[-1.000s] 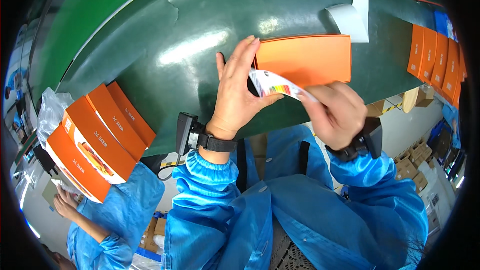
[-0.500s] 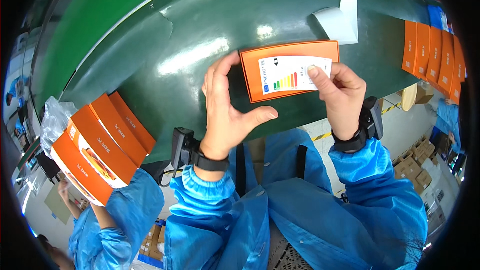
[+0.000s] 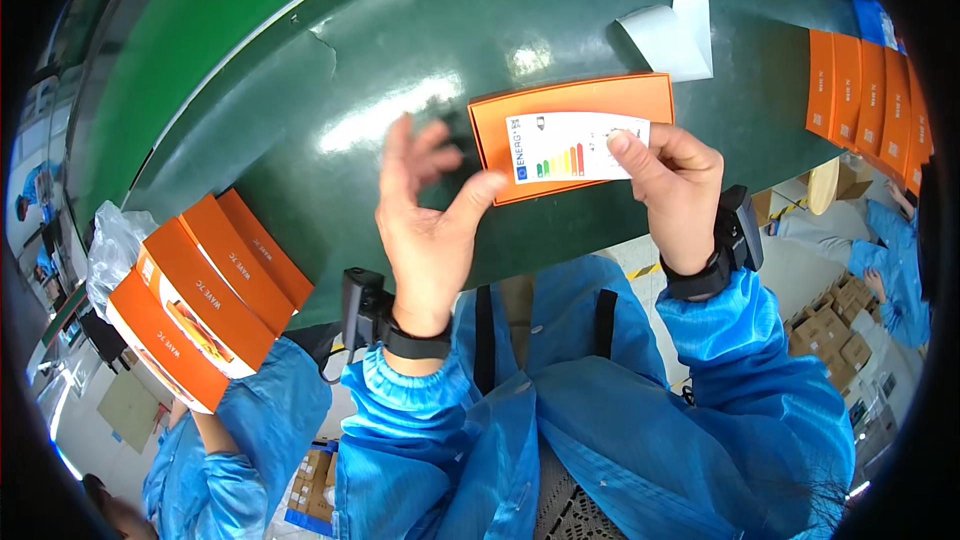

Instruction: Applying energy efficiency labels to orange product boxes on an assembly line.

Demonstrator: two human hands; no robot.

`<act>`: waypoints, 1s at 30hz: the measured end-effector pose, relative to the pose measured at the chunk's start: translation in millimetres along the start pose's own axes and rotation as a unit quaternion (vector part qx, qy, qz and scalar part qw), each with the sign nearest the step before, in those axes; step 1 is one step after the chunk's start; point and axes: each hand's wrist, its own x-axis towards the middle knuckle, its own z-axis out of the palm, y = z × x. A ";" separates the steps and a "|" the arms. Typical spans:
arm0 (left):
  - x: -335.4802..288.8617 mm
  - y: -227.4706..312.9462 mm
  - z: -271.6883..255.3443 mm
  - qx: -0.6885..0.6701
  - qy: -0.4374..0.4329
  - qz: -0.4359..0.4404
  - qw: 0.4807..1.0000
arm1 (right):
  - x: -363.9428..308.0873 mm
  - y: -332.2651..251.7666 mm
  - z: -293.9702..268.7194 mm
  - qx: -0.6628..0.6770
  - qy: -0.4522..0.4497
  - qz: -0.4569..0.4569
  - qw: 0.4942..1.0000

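An orange box lies flat on the green table in front of me. Over its top is a white energy label with coloured bars, its lower edge along the near side of the box. My right hand pinches the label's right end, thumb on top; the fingers beneath are partly hidden. To the left of the box, my left hand is raised and empty, fingers apart and slightly blurred. Its thumb tip reaches the box's left edge in the picture; whether it touches, I cannot tell.
A curled white paper strip lies beyond the box. Several orange boxes stand in a row at the far right. More orange boxes are at the left beside a clear plastic bag, near a co-worker in blue.
My left hand has moved a little left, with its fingers drawn away from the box's far left corner. The right hand still pinches the label.
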 end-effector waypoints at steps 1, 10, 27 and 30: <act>3.7 -3.2 -1.5 0.000 0.000 -0.002 1.000 | 2.5 4.1 0.1 0.011 -0.003 -0.001 1.000; 28.4 -37.5 -1.4 0.157 -0.188 0.214 0.946 | 7.2 20.1 11.4 0.005 -0.016 -0.015 1.000; 29.4 -46.3 1.9 0.117 -0.187 0.219 0.950 | 7.1 23.6 17.0 -0.038 -0.010 -0.035 0.999; 28.7 -46.4 1.2 0.112 -0.187 0.215 0.952 | 6.9 23.5 17.9 -0.048 -0.008 -0.031 0.998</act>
